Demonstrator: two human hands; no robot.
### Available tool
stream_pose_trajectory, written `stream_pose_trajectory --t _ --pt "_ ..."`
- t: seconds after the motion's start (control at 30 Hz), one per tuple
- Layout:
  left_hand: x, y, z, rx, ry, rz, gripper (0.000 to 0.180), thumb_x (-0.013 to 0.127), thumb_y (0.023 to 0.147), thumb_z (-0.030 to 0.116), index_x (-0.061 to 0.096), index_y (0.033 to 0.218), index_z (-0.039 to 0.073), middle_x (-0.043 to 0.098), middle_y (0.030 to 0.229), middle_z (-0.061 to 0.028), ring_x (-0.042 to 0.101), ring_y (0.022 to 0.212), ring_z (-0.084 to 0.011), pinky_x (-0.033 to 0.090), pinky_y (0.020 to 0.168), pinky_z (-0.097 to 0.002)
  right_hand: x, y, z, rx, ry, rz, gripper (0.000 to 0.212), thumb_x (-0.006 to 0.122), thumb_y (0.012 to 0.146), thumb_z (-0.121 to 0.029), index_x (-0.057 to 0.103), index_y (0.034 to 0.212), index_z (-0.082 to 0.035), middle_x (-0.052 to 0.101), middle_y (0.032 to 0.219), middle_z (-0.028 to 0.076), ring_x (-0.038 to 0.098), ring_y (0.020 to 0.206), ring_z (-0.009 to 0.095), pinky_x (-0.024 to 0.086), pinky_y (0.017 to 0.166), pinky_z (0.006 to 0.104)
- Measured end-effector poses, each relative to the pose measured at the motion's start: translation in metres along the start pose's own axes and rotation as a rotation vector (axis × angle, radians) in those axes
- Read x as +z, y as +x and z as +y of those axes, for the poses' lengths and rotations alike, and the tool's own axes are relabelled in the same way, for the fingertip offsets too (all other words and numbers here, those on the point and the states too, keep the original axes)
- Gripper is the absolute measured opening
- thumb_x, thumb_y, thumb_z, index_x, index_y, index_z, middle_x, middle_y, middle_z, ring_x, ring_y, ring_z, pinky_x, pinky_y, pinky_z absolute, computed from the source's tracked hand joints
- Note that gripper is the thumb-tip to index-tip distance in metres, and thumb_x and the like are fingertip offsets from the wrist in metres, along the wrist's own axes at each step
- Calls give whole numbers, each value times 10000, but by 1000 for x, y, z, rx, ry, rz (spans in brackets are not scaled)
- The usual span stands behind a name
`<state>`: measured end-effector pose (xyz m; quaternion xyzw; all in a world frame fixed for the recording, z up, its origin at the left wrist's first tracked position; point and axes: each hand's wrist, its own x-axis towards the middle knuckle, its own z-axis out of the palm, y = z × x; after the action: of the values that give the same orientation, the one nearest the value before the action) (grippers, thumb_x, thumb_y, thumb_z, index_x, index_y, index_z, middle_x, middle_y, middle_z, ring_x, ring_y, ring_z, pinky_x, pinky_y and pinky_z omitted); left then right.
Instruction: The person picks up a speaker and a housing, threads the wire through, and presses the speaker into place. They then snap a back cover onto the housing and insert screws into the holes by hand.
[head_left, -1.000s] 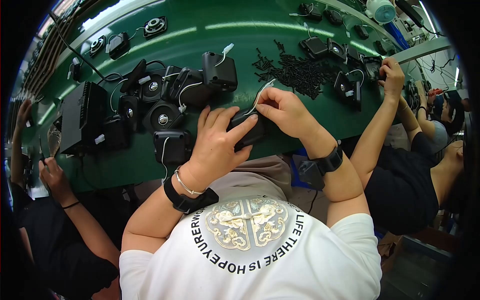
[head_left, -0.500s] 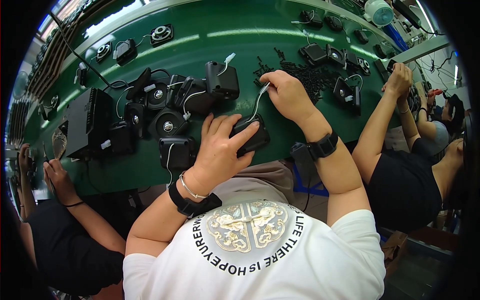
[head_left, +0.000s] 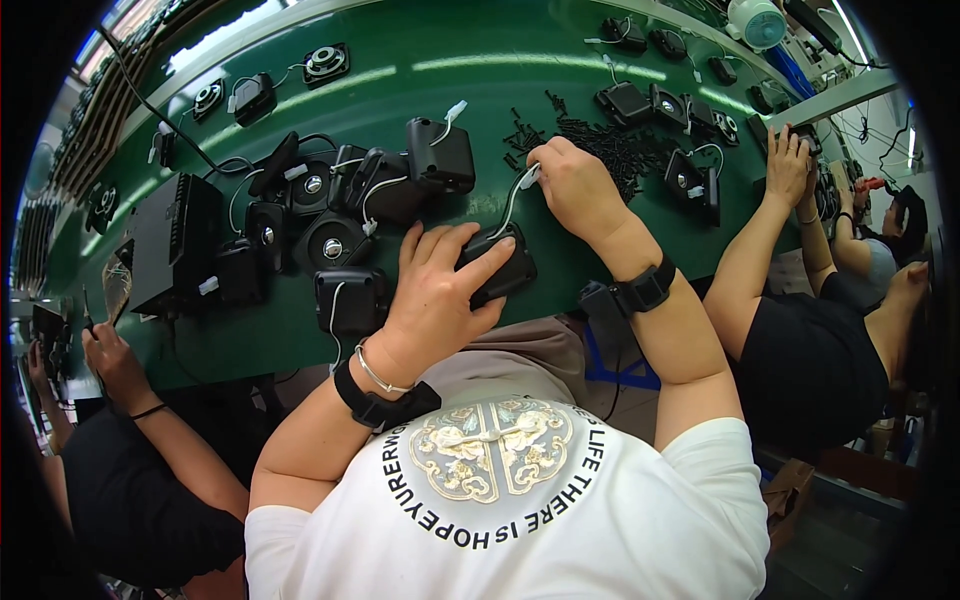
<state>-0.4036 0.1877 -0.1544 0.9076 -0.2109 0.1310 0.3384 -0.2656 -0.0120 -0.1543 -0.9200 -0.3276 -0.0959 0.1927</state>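
My left hand (head_left: 437, 285) is wrapped over a small black speaker box (head_left: 510, 272) lying on the green table near its front edge. From that box a thin white cable (head_left: 510, 207) rises to my right hand (head_left: 577, 190). The fingertips of my right hand pinch the cable's end at its white connector, which the fingers partly cover. Just beyond that hand lies a heap of small black screws (head_left: 610, 150). Another black speaker box (head_left: 440, 155) with a white cable stands behind my left hand, and one more (head_left: 352, 302) sits left of my wrist.
Several speakers with round silver centres (head_left: 333, 249) crowd the table on the left, beside a large black ribbed box (head_left: 180, 245). More speaker units (head_left: 625, 104) lie at the far right. Co-workers' hands (head_left: 790, 170) are busy on both sides.
My hands have hardly moved; the right one still pinches the connector, slightly lower. At the right, the co-worker's hands have spread and shifted a little.
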Motion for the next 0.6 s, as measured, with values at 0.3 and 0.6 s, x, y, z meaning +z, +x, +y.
stream_pose_trajectory --t 0.3,0.6 --pt "0 0 0 -5 -6 1 588 784 648 172 649 1220 188 562 1205 -182 517 1143 -365 322 1037 -608 -7 2 22 -192 -42 -51 110 619 832 -29 639 939 -40 615 899 117 636 779 332 531 687 388" --pt "2 -1 1 -6 16 3 589 786 646 175 652 1219 190 564 1212 -179 516 1153 -365 321 1038 -611 -10 1 17 -207 -58 149 80 633 829 -31 606 904 -26 616 841 122 638 739 304 533 654 357"
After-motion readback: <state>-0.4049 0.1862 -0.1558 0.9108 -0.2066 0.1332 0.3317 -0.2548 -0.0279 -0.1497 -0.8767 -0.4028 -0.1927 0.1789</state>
